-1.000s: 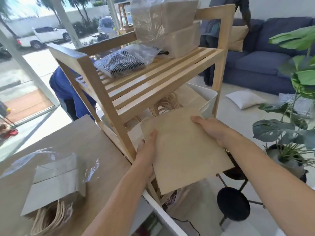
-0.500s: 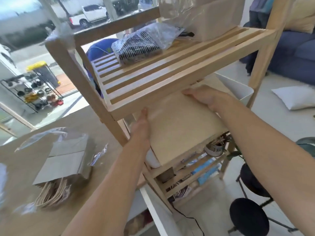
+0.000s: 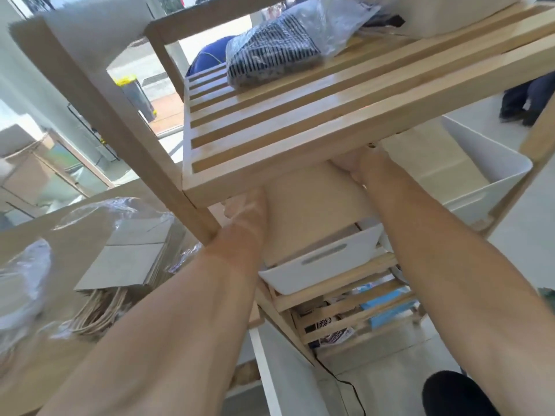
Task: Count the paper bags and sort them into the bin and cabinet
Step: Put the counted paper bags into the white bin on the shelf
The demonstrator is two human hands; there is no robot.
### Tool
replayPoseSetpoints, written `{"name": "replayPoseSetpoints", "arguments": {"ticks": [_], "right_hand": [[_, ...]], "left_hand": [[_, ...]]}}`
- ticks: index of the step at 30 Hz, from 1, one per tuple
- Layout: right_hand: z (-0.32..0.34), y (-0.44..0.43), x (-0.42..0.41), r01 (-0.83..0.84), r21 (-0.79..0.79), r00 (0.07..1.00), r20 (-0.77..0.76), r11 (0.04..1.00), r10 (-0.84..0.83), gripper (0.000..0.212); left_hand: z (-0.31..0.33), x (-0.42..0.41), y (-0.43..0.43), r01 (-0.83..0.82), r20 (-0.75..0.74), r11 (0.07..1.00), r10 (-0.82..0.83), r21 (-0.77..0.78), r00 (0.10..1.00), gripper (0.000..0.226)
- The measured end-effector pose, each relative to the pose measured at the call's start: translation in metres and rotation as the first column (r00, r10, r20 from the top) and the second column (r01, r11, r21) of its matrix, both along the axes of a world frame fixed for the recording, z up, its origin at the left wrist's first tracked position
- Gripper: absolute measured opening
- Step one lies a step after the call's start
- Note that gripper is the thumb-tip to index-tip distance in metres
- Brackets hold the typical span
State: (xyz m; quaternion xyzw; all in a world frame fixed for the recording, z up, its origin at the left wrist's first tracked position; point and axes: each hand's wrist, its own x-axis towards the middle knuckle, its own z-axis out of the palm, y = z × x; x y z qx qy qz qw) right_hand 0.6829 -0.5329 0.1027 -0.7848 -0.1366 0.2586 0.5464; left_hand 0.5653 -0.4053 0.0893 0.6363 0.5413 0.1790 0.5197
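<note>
A flat stack of brown paper bags [image 3: 312, 211] lies tilted under the top shelf of the wooden rack [image 3: 300, 121], its lower end over a white bin [image 3: 324, 261] on the second shelf. My left hand [image 3: 249, 211] holds the stack's left edge. My right hand [image 3: 354, 165] holds its far right edge. The shelf's front rail hides the fingertips of both hands. More paper bags [image 3: 129, 256] with twine handles lie in torn clear plastic on the table at the left.
A second white bin [image 3: 492, 181] stands to the right on the same shelf. A striped item in a plastic bag [image 3: 276, 52] lies on the top shelf. Lower shelves hold small packages. A black stool [image 3: 456, 394] is at bottom right.
Both hands have carried the stack of bags forward, from in front of the rack to under the top shelf and over the white bin. The camera has moved closer and lower.
</note>
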Motion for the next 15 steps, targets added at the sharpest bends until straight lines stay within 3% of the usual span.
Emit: {"name": "replayPoseSetpoints", "arguments": {"ticks": [3,6,8,12,15], "right_hand": [[-0.014,0.008,-0.002,-0.061,-0.074,0.998,-0.028,0.995,0.059,0.042],[-0.027,0.008,0.004,-0.031,-0.016,0.995,-0.092,0.999,0.029,0.046],[-0.032,0.006,0.008,-0.052,-0.067,0.997,-0.064,0.996,0.048,0.047],[-0.046,0.010,0.016,-0.112,-0.224,0.994,-0.029,0.968,0.108,0.049],[-0.042,0.010,0.001,-0.137,-0.364,0.987,0.025,0.921,0.156,0.044]], "left_hand": [[-0.007,-0.005,-0.003,-0.068,-0.033,0.998,0.068,0.003,0.997,0.079],[-0.023,-0.005,-0.005,0.011,-0.030,0.997,-0.009,0.082,1.000,0.103],[-0.032,-0.004,-0.006,0.049,-0.073,0.988,-0.038,0.145,0.997,0.111],[-0.046,-0.006,-0.018,0.303,-0.270,0.878,-0.210,0.371,0.940,0.100],[-0.054,-0.006,-0.018,0.537,-0.552,0.697,-0.240,0.475,0.799,0.076]]}}
